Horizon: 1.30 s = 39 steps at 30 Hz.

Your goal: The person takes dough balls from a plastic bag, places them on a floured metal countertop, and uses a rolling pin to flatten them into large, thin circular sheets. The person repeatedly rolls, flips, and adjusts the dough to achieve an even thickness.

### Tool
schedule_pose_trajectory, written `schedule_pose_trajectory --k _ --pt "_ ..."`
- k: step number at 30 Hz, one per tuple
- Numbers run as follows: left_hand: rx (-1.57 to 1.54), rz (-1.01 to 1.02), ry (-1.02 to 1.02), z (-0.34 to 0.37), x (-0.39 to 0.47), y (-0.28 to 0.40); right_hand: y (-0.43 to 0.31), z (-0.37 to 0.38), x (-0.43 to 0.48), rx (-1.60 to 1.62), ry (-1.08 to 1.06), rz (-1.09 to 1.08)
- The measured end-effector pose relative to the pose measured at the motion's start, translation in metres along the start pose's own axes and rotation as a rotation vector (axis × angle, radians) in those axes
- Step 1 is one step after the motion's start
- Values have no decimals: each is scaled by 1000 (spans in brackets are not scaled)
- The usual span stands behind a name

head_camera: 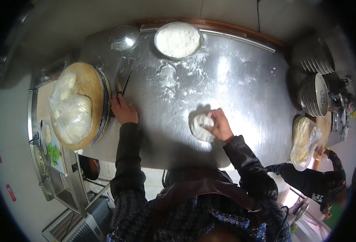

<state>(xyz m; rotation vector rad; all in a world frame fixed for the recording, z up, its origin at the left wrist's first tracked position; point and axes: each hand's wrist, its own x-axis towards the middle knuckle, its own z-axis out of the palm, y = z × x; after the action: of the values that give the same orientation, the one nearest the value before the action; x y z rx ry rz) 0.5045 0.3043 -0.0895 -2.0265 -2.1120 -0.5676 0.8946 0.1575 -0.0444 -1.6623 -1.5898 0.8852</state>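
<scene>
My right hand (pixel 221 125) grips the edge of a rounded piece of floured dough (pixel 201 127) on the steel worktop (pixel 166 121), thumb and fingers pressed into it. On the left, my left hand (pixel 125 112) reaches the handle end of a wide-bladed kitchen knife (pixel 125 74); whether the fingers close around the handle is hidden. Beside that hand stands a thick round wooden chopping board (pixel 85 75) with a dark band around its side. Large plastic-wrapped dough lumps (pixel 73 118) rest on it. Loose flour (pixel 167 75) is scattered across the steel.
A bowl of flour (pixel 178 40) and a shiny metal bowl (pixel 123 37) stand at the back. Stacked plates (pixel 315 59), stacked bowls (pixel 320 95) and bagged noodles (pixel 303 142) line the right side. Another person (pixel 311 181) is at lower right. Green leaves (pixel 53 153) lie on a board lower left.
</scene>
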Motion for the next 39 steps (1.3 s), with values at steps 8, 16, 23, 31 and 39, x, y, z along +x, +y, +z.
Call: schedule_pose_trajectory --k 8,16,23,31,39 --pt "22 -131 -351 1 22 -18 23 -7 -38 -119 64 120" --pt "-291 -293 118 61 -22 34 3 12 -48 -245 158 143" --pt "-412 -510 157 120 62 42 17 3 -33 -173 157 122" --pt "-262 -516 107 133 134 8 39 -98 127 -379 72 102" --pt "-334 280 -292 60 -3 154 75 -138 391 -643 161 -130"
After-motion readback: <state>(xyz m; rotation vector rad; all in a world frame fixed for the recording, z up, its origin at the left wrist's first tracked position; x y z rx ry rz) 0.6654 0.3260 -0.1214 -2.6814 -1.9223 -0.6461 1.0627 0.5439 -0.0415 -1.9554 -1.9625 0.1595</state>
